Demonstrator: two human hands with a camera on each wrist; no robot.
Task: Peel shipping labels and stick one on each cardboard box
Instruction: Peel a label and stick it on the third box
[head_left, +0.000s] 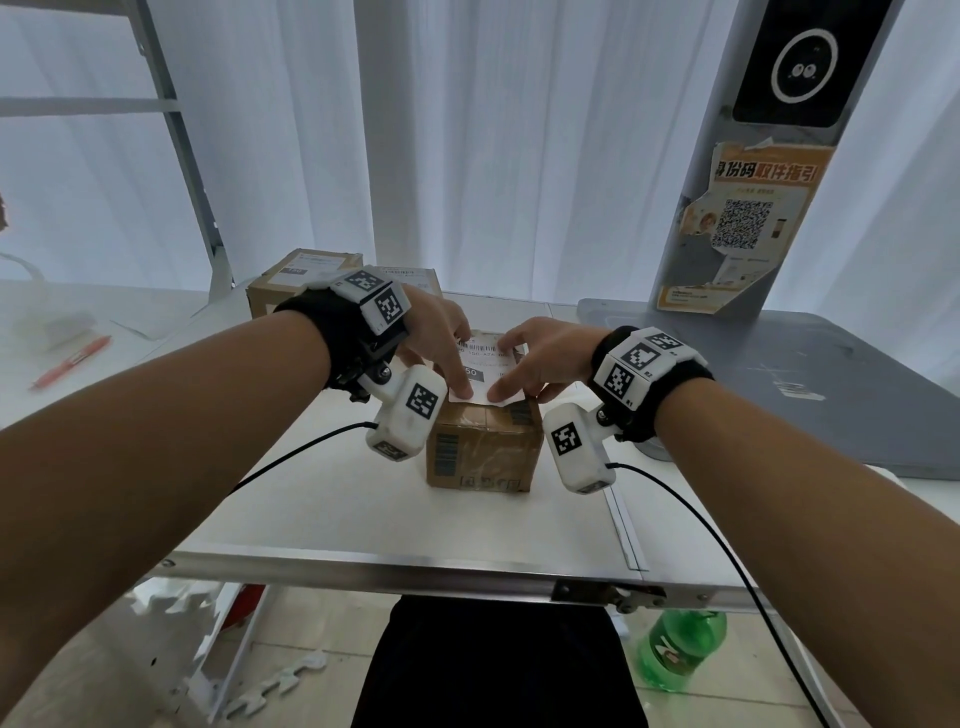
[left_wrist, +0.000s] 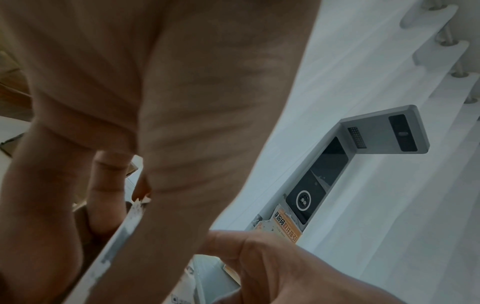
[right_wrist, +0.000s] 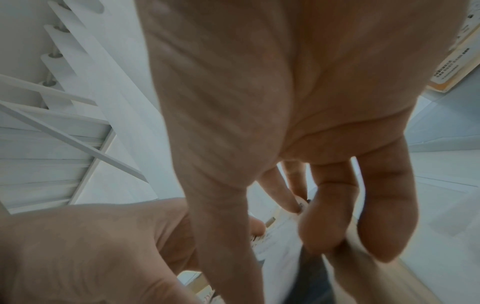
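Observation:
A small cardboard box (head_left: 483, 452) stands mid-table with a white shipping label (head_left: 488, 371) lying on its top. My left hand (head_left: 461, 364) has its thumb flat on the label's near left corner and its fingers on the far left edge. My right hand (head_left: 511, 366) mirrors it, thumb on the near right corner, index finger at the far edge. The label's near edge sticks out slightly past the box top. The left wrist view shows the label (left_wrist: 122, 236) edge-on beside my thumb. The right wrist view shows the label (right_wrist: 280, 232) under my straight fingers (right_wrist: 324, 216).
Two labelled cardboard boxes (head_left: 304, 283) (head_left: 415, 278) stand behind my left wrist. A red pen (head_left: 72, 361) lies at far left. A grey kiosk post (head_left: 753, 208) on a flat base (head_left: 831, 395) fills the right. The table's metal front edge (head_left: 415, 571) has a green bottle (head_left: 680, 649) below it.

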